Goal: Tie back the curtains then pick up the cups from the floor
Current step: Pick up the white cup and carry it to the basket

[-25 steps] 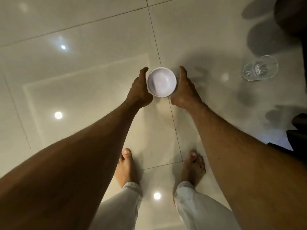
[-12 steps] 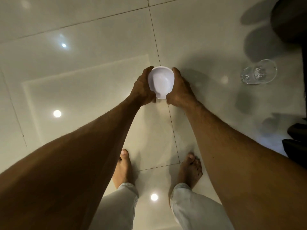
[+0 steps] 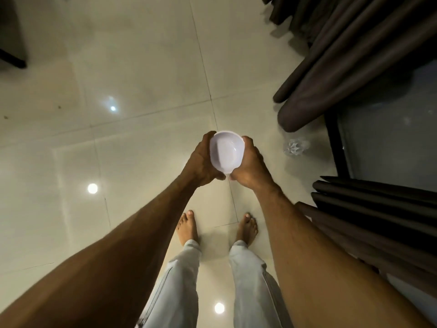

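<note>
Raised off the floor [image 3: 142, 67], white cup [image 3: 227, 151] sits gripped between left hand [image 3: 201, 162] and right hand [image 3: 251, 170], likely for steadiness; clear glass [image 3: 295, 147] lies off to the right hand's right.

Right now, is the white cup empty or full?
Empty. The white cup faces the camera; its inside is bare, nothing in it.

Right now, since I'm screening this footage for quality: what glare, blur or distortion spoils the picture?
Head view: round bright spots glare on the floor; the glass by the curtains is blurred; the white cup, gripped by left hand and right hand, looks washed out; the wide lens stretches the forearms.
</note>
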The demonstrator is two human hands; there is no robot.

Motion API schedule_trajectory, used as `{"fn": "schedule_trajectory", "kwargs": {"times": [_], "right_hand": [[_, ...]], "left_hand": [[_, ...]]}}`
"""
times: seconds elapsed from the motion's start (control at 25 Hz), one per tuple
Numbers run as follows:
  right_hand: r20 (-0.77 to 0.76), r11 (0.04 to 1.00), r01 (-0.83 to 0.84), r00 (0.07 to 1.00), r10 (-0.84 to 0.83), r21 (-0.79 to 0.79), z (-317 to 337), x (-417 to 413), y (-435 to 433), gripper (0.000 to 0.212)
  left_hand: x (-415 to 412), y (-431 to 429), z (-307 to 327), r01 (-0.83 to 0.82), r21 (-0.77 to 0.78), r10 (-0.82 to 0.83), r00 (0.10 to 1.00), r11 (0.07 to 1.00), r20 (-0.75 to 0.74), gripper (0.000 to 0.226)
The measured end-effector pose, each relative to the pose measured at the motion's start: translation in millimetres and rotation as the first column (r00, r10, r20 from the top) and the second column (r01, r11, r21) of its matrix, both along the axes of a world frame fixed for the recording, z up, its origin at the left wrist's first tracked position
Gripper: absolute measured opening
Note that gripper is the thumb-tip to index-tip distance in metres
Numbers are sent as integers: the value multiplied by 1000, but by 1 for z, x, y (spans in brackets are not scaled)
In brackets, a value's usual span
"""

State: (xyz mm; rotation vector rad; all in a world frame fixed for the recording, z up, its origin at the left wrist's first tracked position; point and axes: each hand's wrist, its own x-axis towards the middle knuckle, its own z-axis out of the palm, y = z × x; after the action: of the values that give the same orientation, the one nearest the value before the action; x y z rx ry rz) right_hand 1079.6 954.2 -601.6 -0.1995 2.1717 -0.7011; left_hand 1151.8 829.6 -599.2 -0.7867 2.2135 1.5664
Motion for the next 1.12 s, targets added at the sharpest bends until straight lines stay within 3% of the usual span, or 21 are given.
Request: {"fn": "schedule_trajectory", "kwargs": {"times": [0.16, 0.24, 0.44, 0.76, 1.0, 1.12], "right_hand": [[-7, 1000, 25, 1000, -25, -13, 134, 22, 19, 99], [-17, 1000, 9, 1000, -9, -20, 190, 34, 31, 100], [-67, 999, -36, 997, 34, -31, 275, 66, 55, 103], [-105, 991, -129, 986, 126, -22, 314, 107, 63, 100], [-131, 997, -77, 989, 74, -22, 323, 123, 62, 103], [-151, 1000, -14, 988, 11, -15, 326, 134, 66, 103]], "left_hand": [[15, 17, 134, 55, -36, -55, 998, 998, -19, 112], [27, 26, 188, 65, -44, -66, 998, 997, -17, 105], [60, 42, 273, 136, -63, -141, 987, 989, -77, 103], [107, 45, 317, 204, -107, -214, 972, 973, -99, 97], [116, 38, 333, 277, -110, -292, 945, 954, -147, 91], [113, 35, 330, 310, -98, -318, 946, 946, -68, 106]]}}
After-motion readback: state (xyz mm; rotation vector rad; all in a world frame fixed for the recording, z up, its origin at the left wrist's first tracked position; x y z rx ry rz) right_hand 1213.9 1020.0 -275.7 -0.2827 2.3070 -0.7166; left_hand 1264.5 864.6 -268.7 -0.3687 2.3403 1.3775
